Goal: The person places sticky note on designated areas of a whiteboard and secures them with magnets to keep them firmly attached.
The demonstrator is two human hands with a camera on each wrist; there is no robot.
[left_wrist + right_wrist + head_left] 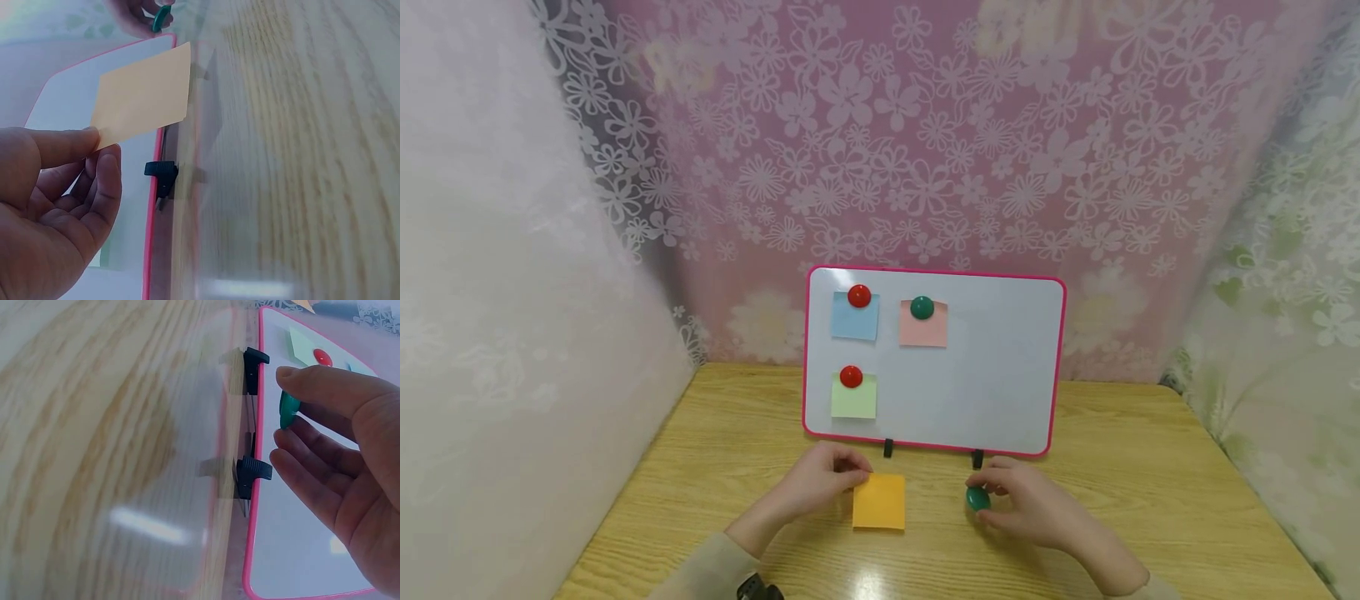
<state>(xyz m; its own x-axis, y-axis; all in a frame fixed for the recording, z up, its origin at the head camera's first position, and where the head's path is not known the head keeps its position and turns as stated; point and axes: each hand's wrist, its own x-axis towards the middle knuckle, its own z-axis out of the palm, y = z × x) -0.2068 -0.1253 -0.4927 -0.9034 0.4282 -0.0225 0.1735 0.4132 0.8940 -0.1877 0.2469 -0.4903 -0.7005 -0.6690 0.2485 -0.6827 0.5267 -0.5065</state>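
Observation:
My left hand (822, 481) pinches an orange sticky note (878, 502) by its upper left corner, between thumb and fingers. In the left wrist view the note (144, 94) hangs flat in front of the board, above the table. To the right, my right hand (1026, 502) holds a round green magnet (977, 498) between thumb and fingertips; the right wrist view shows this magnet (289, 409) edge-on. Behind both hands stands a whiteboard (992, 367) with a pink frame.
On the board, red magnets hold a blue note (854, 323) and a light green note (853, 402). A green magnet (922, 307) holds a pink note (923, 332). Black stand clips (888, 448) grip the lower frame. The wooden table (722, 433) is ringed by flowered curtains (850, 167).

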